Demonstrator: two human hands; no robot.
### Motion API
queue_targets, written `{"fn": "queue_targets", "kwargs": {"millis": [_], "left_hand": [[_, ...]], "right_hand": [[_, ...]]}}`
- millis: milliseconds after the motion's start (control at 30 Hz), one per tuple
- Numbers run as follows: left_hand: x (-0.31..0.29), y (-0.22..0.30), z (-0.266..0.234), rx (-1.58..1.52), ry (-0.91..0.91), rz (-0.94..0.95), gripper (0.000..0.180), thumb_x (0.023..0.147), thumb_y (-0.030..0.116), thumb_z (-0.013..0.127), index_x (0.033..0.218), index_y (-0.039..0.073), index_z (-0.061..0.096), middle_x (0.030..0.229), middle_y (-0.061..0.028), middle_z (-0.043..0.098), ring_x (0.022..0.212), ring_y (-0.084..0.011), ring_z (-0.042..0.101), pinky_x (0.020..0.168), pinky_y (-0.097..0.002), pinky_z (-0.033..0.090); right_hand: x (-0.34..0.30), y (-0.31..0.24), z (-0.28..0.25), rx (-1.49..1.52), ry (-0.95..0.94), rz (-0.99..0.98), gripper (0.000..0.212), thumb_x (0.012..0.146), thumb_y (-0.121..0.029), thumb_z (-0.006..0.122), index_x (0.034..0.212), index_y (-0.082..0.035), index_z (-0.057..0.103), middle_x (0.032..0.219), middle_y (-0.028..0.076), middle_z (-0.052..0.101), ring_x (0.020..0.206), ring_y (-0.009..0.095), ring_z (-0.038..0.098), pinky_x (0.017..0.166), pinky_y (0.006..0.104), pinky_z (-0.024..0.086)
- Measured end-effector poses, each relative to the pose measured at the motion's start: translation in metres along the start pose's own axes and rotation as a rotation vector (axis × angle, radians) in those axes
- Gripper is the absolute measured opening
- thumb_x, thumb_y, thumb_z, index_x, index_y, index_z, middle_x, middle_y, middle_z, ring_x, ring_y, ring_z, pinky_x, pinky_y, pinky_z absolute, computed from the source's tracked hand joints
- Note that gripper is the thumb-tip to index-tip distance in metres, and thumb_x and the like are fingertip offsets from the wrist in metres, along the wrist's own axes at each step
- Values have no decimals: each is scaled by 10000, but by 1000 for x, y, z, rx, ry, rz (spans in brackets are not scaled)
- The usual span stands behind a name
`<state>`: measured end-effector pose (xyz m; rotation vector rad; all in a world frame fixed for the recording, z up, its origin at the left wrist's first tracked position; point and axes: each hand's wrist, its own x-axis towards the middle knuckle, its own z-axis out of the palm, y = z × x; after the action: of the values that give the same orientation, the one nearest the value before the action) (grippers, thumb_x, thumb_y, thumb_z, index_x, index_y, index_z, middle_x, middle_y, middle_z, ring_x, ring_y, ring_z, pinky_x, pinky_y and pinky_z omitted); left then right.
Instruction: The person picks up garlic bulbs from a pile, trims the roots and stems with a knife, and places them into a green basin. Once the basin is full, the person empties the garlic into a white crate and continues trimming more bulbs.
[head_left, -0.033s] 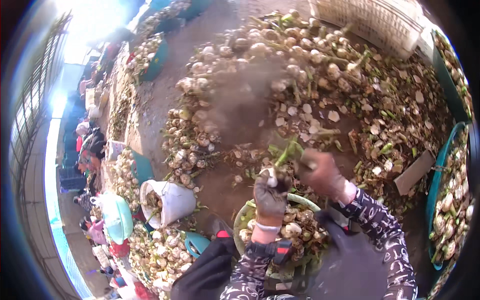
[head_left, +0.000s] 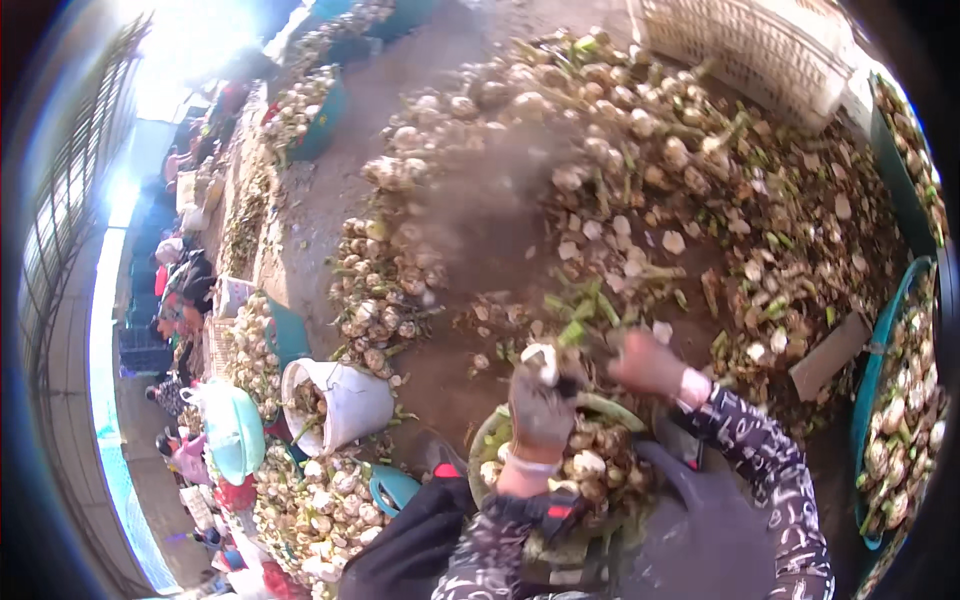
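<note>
My left hand (head_left: 540, 412), in a soiled glove, is closed round a pale garlic bulb (head_left: 541, 360) just above a green basin (head_left: 482, 440). To its right my right hand (head_left: 650, 366) has its fingers curled in; whatever it may grip is smeared and too unclear to name. Green garlic stalks (head_left: 582, 322) show just beyond both hands. Trimmed garlic bulbs (head_left: 588, 462) fill the basin between my legs.
A heap of garlic (head_left: 590, 95) with stalks spreads ahead, beside cut scraps (head_left: 810, 240) on the right. A white bucket (head_left: 350, 405) lies tipped at left. A pale crate (head_left: 750, 50) stands far right; a teal tub (head_left: 885, 350) holds more garlic. People (head_left: 185, 280) sit at far left.
My right hand has shifted slightly lower, and the green stalks now show apart from it. The garlic bulb stays in my left hand. The whole view has moved a little.
</note>
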<state>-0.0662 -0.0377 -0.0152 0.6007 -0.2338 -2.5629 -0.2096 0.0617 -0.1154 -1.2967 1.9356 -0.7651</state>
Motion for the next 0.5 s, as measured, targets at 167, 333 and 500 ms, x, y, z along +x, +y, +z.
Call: {"fn": "queue_targets", "kwargs": {"millis": [167, 333, 500], "left_hand": [[-10, 111, 0, 1663, -585, -715, 643, 718, 284, 787, 1238, 46, 492, 1192, -110, 526, 1117, -233, 519, 950, -347, 431], [84, 228, -95, 2467, 360, 704, 561, 710, 294, 756, 1155, 26, 544, 1130, -205, 571, 991, -353, 576, 880, -400, 456], [173, 289, -121, 2630, 855, 177, 499, 776, 234, 636, 1192, 11, 473, 1132, -252, 567, 1040, -398, 574, 875, -447, 481]], "right_hand": [[-55, 17, 17, 340, 80, 371, 301, 761, -275, 617, 957, -54, 675, 799, 216, 647, 763, 386, 637, 701, 438, 513], [-56, 15, 6, 121, 35, 409, 314, 755, -281, 613, 938, -32, 672, 836, 243, 642, 826, 409, 617, 750, 465, 495], [-71, 39, 24, 29, -48, 445, 335, 728, -277, 617, 953, -33, 664, 842, 244, 642, 831, 414, 613, 757, 466, 497]]}}
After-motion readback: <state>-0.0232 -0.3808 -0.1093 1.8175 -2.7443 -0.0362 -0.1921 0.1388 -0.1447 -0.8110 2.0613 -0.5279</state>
